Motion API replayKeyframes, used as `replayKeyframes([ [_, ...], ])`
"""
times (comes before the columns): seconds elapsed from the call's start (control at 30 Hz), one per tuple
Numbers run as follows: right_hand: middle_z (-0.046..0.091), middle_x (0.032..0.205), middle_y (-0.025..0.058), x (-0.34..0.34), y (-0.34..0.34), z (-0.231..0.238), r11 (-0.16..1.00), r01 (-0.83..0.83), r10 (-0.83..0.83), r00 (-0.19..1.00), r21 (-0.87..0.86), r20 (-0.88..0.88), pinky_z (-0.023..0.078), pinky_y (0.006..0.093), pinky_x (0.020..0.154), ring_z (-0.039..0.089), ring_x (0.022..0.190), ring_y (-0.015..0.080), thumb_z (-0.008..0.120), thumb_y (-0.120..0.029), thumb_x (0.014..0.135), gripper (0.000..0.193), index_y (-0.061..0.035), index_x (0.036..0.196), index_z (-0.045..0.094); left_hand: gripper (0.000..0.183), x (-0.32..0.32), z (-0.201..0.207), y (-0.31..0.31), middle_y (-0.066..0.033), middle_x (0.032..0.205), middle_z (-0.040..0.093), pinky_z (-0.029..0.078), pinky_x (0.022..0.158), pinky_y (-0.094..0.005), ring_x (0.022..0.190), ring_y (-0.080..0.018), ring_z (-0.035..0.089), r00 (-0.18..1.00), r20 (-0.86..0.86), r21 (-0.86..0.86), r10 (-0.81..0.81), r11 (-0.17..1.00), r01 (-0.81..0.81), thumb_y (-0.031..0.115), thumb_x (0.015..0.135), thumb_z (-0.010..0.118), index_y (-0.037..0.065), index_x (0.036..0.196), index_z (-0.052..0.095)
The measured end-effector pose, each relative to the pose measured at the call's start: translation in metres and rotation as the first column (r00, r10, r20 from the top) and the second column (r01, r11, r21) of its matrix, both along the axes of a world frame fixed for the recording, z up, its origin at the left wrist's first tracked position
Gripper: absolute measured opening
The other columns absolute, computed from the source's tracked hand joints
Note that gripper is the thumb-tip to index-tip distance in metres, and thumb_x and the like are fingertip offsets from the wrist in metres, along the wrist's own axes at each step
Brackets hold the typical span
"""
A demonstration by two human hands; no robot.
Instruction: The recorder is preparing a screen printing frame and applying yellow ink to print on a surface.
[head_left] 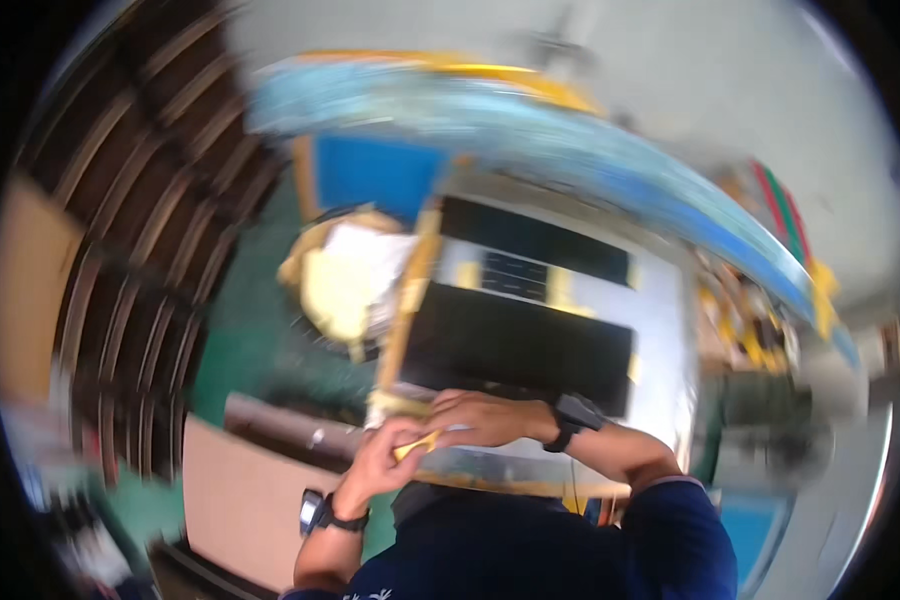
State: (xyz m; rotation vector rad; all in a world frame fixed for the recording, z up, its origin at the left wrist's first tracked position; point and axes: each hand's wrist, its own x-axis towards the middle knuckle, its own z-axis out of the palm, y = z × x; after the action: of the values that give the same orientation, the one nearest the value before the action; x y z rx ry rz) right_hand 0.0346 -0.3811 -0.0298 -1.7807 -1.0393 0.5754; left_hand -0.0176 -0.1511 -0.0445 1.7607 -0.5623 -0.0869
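Note:
My left hand point(382, 458) is closed on a small yellow strip point(415, 447), perhaps tape or folded paper; blur hides which. My right hand point(485, 418) reaches across from the right, fingers bent and pressed together at the strip's other end. Both hands meet over the near left corner of a white-topped table point(665, 345) with a wooden edge. Two large dark panels lie on it, the nearer panel point(520, 350) just beyond my right hand and the farther panel point(535, 238) behind it. Between them sits a small dark gridded piece point(514, 276), with pale yellow patches alongside.
Left of the table stands a round bin point(305, 260) heaped with white and yellow scraps. Dark slatted racks point(140, 230) line the left side. Blue film-like sheeting point(530, 130) stretches across the far side. A pinkish board point(245, 490) lies near left, and a fan point(790, 450) stands at right.

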Motion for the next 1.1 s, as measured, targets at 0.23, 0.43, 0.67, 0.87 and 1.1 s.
replayKeyframes([
  [0.23, 0.066, 0.094, 0.014, -0.068, -0.165, 0.029, 0.772, 0.636, -0.611, 0.749, -0.017, 0.256, 0.048, 0.0401, 0.085, 0.06, 0.093, 0.0333, 0.07, -0.017, 0.083, 0.016, -0.0037, 0.092, 0.07, 0.048, 0.021, 0.036, -0.081, -0.0178, 0.121, 0.059, 0.043, 0.099, -0.0384, 0.111, -0.0285, 0.058, 0.983, 0.167, 0.129, -0.07, 0.991, 0.048, 0.01, 0.082, 0.069, 0.0, 0.125, 0.05],
  [0.43, 0.066, 0.095, 0.0252, -0.134, -0.418, -0.016, -0.09, 0.983, -0.863, 0.005, -0.163, 0.505, 0.051, 0.0448, 0.081, 0.062, 0.092, 0.0431, 0.063, -0.01, 0.085, 0.019, 0.0029, 0.098, 0.069, 0.038, -0.008, 0.011, -0.119, -0.0139, 0.106, 0.066, 0.049, 0.087, -0.0333, 0.097, -0.0234, 0.064, 0.994, -0.109, 0.272, 0.033, 0.962, -0.002, 0.001, 0.082, 0.066, 0.001, 0.118, 0.058],
  [0.67, 0.066, 0.092, 0.023, -0.161, -0.614, -0.112, -0.3, 0.919, -0.716, -0.039, -0.256, 0.697, 0.051, 0.0477, 0.079, 0.063, 0.084, 0.0417, 0.06, -0.014, 0.081, 0.022, -0.0052, 0.099, 0.069, 0.034, -0.07, -0.003, -0.187, -0.0147, 0.103, 0.066, 0.053, 0.079, -0.0333, 0.09, -0.0234, 0.066, 0.985, -0.141, 0.388, 0.095, 0.921, -0.033, -0.002, 0.081, 0.065, 0.001, 0.114, 0.059],
  [0.87, 0.064, 0.11, 0.0204, -0.15, -0.64, -0.131, -0.272, 0.791, -0.613, 0.297, -0.549, 0.732, 0.046, 0.0465, 0.09, 0.06, 0.104, 0.0373, 0.058, -0.022, 0.087, 0.035, -0.0029, 0.116, 0.062, 0.033, -0.1, 0.022, -0.23, -0.0147, 0.105, 0.066, 0.053, 0.079, -0.0319, 0.09, -0.024, 0.066, 0.973, -0.093, 0.45, 0.209, 0.881, -0.146, -0.003, 0.081, 0.066, 0.002, 0.113, 0.06],
  [1.1, 0.053, 0.131, 0.0188, -0.127, -0.55, -0.114, -0.068, 0.998, -0.821, -0.062, 0.01, 0.568, 0.037, 0.0441, 0.105, 0.047, 0.124, 0.0378, 0.065, -0.007, 0.081, 0.042, -0.0026, 0.122, 0.058, 0.03, -0.124, 0.031, -0.237, -0.0159, 0.107, 0.066, 0.055, 0.08, -0.0363, 0.093, -0.0269, 0.067, 0.953, -0.107, 0.437, 0.285, 0.874, -0.212, 0.007, 0.085, 0.065, 0.003, 0.115, 0.061],
])
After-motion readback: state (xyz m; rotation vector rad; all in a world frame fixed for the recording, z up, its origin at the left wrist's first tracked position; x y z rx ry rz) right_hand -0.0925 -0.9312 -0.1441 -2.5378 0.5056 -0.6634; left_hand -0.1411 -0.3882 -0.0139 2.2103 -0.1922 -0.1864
